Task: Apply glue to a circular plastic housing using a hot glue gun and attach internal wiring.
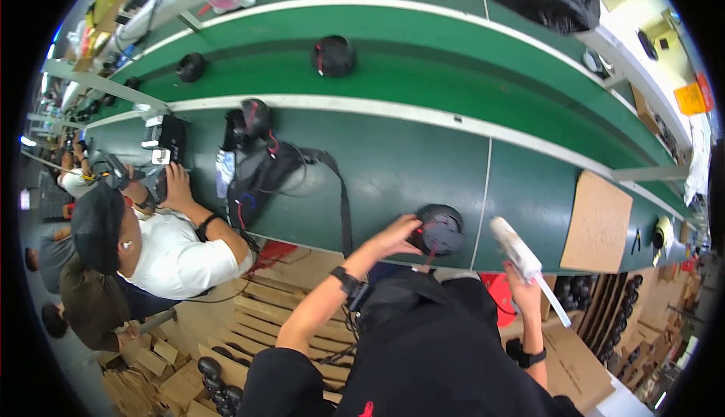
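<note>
My left hand (400, 236) grips the near-left side of a round black part (440, 230), fingers on its upper side and thumb below. The part has a ribbed or slotted face and a bit of red wire, and it rests at the near edge of the green bench. In my right hand (521, 287) is a white cylindrical tool (516, 245) with a thin white rod at its near end. The cylinder points up and left over the bench edge, apart from the black part. Its exact kind is unclear.
A brown cardboard sheet (598, 222) lies to the right. Left stand a black strap with cables (279, 172) and another round black part (257, 119). Beyond a pale rail, more black parts (333, 56) sit on a green belt. A co-worker in white (177, 255) works at left.
</note>
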`<control>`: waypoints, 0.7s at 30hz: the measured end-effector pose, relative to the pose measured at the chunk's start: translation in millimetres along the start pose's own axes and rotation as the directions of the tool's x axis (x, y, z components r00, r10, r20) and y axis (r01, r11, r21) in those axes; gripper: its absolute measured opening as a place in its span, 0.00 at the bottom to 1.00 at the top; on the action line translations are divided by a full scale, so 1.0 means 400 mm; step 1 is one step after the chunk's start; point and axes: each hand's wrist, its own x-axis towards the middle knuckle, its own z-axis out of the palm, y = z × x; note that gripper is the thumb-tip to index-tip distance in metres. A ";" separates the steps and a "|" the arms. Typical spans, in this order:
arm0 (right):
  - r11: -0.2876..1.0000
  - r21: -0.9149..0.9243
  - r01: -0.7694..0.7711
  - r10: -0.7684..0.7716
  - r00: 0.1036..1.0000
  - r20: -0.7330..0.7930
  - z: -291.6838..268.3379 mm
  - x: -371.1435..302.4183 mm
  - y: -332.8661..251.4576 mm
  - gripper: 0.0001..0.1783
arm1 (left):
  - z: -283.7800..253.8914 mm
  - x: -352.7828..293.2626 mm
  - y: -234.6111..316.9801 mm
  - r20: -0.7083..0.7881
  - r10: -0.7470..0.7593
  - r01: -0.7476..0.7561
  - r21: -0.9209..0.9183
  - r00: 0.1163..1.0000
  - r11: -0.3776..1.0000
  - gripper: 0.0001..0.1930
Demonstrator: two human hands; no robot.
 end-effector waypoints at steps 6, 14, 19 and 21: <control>0.855 0.510 -0.094 0.159 0.983 -0.086 -0.076 0.019 0.043 0.19 | 0.067 0.161 0.104 0.013 -0.122 0.106 0.412 0.993 0.905 0.33; 0.849 0.514 -0.120 0.202 0.974 -0.106 -0.118 -0.004 0.089 0.17 | -0.130 0.106 0.655 -0.062 0.957 0.032 0.998 0.284 0.055 0.20; 0.874 0.479 -0.081 0.197 0.960 -0.198 -0.121 -0.016 0.104 0.12 | -0.218 0.117 0.868 0.024 0.998 0.453 0.890 0.065 -0.051 0.29; 0.880 0.473 -0.053 0.162 0.968 -0.193 -0.118 -0.005 0.113 0.11 | -0.314 0.125 0.909 -0.132 0.938 0.417 0.909 0.322 -0.015 0.33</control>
